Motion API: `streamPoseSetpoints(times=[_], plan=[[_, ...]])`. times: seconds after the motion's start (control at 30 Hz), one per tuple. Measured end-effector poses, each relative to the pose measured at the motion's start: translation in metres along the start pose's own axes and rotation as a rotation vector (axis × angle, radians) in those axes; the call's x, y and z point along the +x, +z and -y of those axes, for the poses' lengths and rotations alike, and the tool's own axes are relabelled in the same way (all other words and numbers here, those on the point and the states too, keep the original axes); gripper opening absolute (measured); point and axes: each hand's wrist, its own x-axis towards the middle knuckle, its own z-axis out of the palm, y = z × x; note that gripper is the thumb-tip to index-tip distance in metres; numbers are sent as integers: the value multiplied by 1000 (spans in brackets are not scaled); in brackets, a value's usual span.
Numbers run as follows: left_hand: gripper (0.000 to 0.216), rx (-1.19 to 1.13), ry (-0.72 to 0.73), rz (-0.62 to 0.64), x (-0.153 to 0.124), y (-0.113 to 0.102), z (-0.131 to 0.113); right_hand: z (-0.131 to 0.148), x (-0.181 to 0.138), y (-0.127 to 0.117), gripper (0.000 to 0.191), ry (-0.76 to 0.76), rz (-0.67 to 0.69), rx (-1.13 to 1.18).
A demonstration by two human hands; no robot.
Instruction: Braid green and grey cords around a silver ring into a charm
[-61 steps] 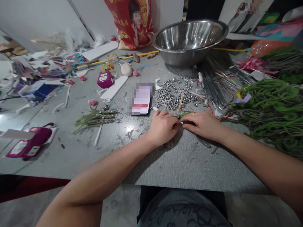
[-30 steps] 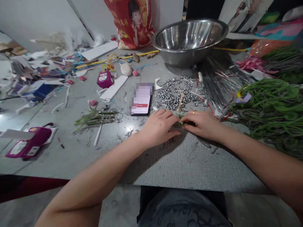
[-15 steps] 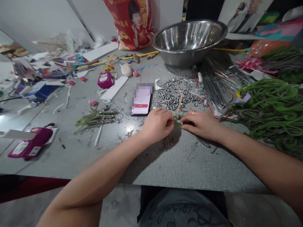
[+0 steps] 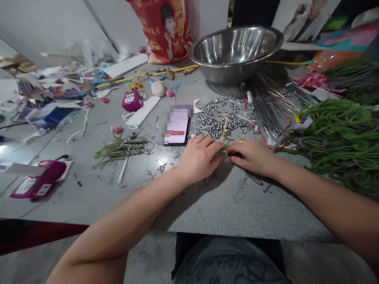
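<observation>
Over the grey table my left hand (image 4: 199, 158) and my right hand (image 4: 254, 156) almost meet, fingers pinched. Between them shows a short bit of green cord (image 4: 225, 150), gripped at both sides; its ends are hidden by the fingers. A small shiny piece sits at my right fingertips, too small to make out. Just beyond the hands stands a thin wooden stick (image 4: 225, 127). Behind it spread many small silver metal rings (image 4: 211, 114). A phone (image 4: 178, 125) with a lit screen lies beyond my left hand.
A steel bowl (image 4: 237, 71) stands at the back by a red bag (image 4: 167, 33). Green and grey cords (image 4: 334, 138) heap at the right beside thin metal rods (image 4: 268, 106). Left lie a bundle of threaded cords (image 4: 118, 152), purple boxes (image 4: 132, 100) and paper scraps.
My left hand has shifted slightly right, its fingers reaching out closer to my right hand and covering more of the cord. My right hand has hardly moved.
</observation>
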Motion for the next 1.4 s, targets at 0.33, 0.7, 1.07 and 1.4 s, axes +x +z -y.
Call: streamPoseSetpoints(times=[0.33,0.7,1.07,1.4], plan=[[24,253,133,-227,-4,-17,0,-1,1,0,16,1,26,1],[10,208,101,182,-3,-12,12,0,-1,0,17,-6,-22,13],[10,184,51,342,-1,-26,15,0,-2,0,18,-6,-21,1],[19,142,-143,500,0,-48,26,18,-9,-2,35,-551,-134,-173]])
